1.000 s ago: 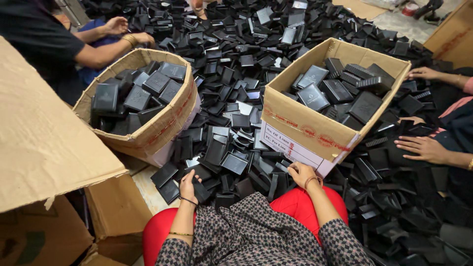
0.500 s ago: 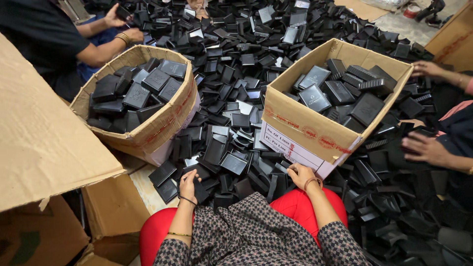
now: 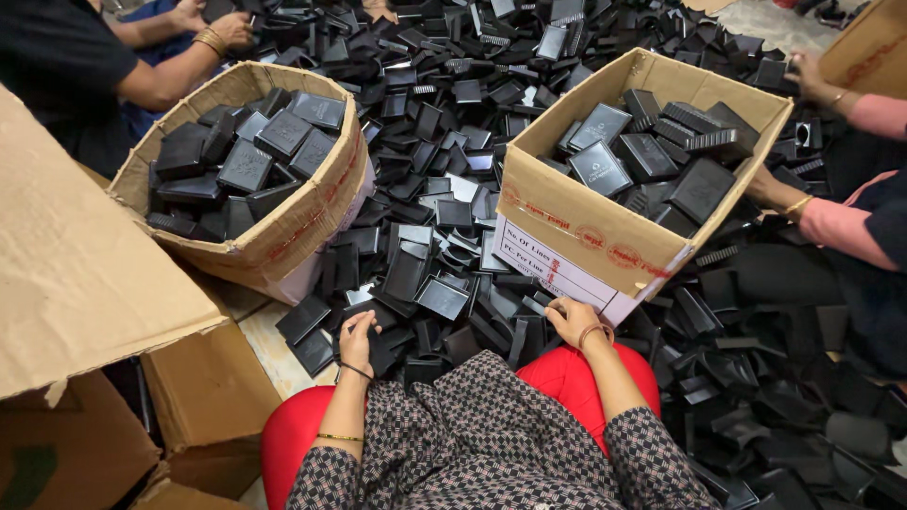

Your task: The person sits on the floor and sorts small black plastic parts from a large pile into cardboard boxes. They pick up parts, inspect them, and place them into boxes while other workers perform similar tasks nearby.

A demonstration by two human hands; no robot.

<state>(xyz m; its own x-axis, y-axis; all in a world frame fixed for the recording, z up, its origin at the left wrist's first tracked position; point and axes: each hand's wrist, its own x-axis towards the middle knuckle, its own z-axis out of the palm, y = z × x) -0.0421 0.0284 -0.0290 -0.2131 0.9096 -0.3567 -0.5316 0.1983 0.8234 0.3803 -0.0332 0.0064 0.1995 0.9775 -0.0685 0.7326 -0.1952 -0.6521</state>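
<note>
Left arm: we see it reaching forward from the lower frame, forearm bare, a thin bangle mid-forearm, a dark band at the wrist.
Left hand [image 3: 357, 335]: fingers curled, knuckles up, thumb tucked toward the palm.
Right arm: we note it angled forward and inward, elbow bent, forearm bare.
Right hand [image 3: 571, 319]: palm down, fingers bent, a bangle at the wrist.
Spacing: hands well apart.

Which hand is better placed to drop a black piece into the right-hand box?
Probably right: the right hand rests on black pieces just below the right-hand box. The left hand lies farther left.
</note>
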